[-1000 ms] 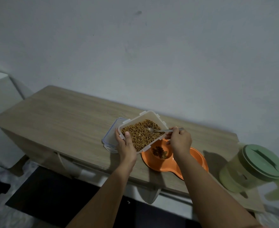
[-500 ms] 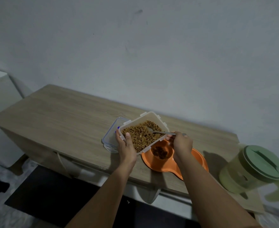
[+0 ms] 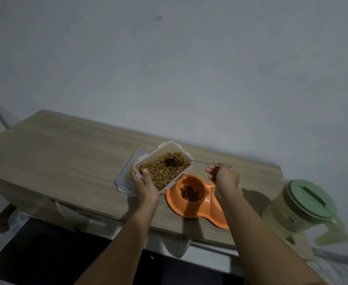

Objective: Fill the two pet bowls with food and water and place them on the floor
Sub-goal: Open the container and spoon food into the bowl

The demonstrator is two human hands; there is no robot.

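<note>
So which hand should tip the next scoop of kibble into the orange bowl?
Right. The right hand holds the loaded spoon near the orange bowl; the left hand steadies the container.

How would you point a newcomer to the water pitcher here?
Start at the wooden table against the wall and follow it to its right-hand end, past the orange double pet bowl. The pitcher stands there, translucent yellowish, the only thing with a round green lid and a side handle.

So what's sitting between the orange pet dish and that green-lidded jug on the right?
In the head view, only bare table top and shadow lie between the orange dish and the jug; the right forearm crosses above that stretch.
</note>
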